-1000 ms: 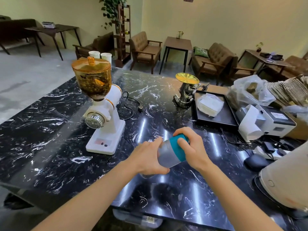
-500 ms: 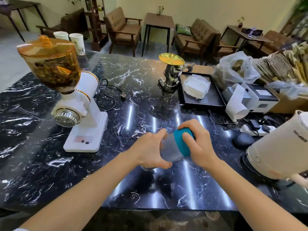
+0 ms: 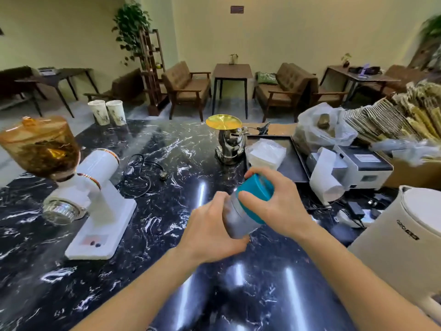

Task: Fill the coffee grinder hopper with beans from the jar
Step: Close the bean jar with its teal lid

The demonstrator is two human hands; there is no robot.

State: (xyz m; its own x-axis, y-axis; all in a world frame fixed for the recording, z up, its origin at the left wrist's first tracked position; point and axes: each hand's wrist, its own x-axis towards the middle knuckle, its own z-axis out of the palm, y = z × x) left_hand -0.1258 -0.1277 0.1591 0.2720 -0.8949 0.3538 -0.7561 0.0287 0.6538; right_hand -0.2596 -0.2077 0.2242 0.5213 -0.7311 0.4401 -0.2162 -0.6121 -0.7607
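I hold a grey jar [image 3: 238,219] tilted over the black marble counter [image 3: 167,163]. My left hand [image 3: 212,231] wraps its body from below. My right hand [image 3: 274,204] grips its teal lid [image 3: 254,195], which sits on the jar. The white coffee grinder [image 3: 100,201] stands at the left, well apart from both hands. Its amber hopper [image 3: 39,144] holds beans and its amber lid is on. What is inside the jar is hidden.
A white kettle [image 3: 401,240] stands close at the right. Behind the jar are a chrome stand with a gold disc [image 3: 226,137], a black tray [image 3: 286,158] and a white receipt printer [image 3: 358,168]. Two paper cups [image 3: 107,112] and the grinder's cord [image 3: 145,170] lie at far left.
The jar has risen a little and tilted more, my right hand turning on the teal lid. The camera view has lifted, showing more of the room.
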